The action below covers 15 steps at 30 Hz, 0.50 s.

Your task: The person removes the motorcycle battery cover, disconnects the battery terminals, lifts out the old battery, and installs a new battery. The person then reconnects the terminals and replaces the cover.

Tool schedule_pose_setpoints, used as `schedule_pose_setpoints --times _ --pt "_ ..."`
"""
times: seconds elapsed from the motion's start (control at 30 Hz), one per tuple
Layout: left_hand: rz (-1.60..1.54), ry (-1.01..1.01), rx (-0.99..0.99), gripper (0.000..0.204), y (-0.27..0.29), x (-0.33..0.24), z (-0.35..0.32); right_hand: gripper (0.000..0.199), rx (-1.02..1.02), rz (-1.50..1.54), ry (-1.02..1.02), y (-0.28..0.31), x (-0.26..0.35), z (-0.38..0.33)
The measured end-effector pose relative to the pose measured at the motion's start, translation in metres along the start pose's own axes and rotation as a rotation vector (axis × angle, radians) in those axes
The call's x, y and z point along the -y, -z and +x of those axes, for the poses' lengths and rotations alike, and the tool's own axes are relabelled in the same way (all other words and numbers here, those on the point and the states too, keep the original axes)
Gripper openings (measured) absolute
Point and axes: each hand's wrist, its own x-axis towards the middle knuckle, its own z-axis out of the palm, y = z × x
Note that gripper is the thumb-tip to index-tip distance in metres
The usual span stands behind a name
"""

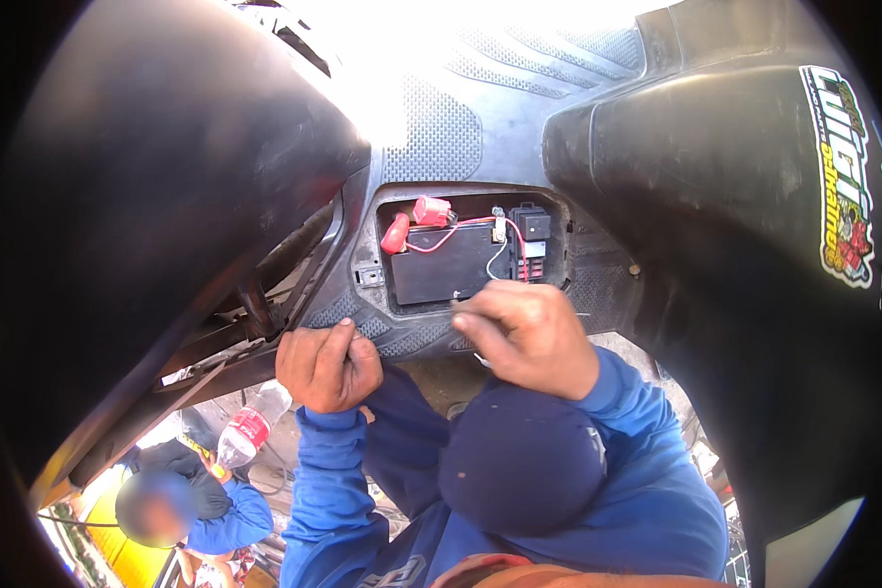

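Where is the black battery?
In the head view, near the middle, the black battery sits inside the floorboard compartment, just left of the fuse box, beyond the right hand.

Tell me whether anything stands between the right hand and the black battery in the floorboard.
Nothing visible bars the right hand from the near part of the black battery. Toward its far edge, the red wire crosses over; the white wire hangs over its right end.
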Motion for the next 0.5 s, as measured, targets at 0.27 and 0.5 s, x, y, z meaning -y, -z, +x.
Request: schedule_pose_setpoints --times 0.27,0.5 --pt "0.033 0.001 0.032 0.03 -0.001 -0.002 -0.001 0.012 0.092 0.009 0.087 0.022 0.014 0.006" --pt "-0.006 0.048 0.063 0.025 0.0 -0.004 -0.009 0.008 -0.134 -0.081 -0.116 0.064 0.017 -0.038"
